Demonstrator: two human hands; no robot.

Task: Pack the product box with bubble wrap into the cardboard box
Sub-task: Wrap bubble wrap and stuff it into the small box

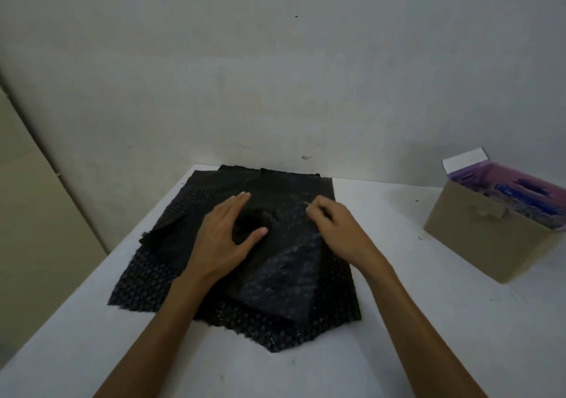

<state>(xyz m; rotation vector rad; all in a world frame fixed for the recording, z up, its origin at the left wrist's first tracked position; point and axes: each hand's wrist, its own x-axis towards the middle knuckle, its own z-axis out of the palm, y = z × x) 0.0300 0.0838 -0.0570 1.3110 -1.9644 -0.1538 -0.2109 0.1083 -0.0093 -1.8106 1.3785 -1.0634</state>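
Several sheets of black bubble wrap (147,278) lie stacked on the white table (398,321), spreading from the far edge towards me. My left hand (225,238) lies flat on the stack with straight fingers and the thumb spread out. My right hand (333,226) has curled fingers that pinch the corner of the top sheet (284,275), which is folded over and lifted a little. At the far right stands a brown cardboard box (477,244), open, with a purple and white product box (508,183) sticking out of its top.
A pale wall (275,76) rises right behind the table's far edge. A beige panel (27,214) stands to the left of the table. The table's left edge runs diagonally towards me.
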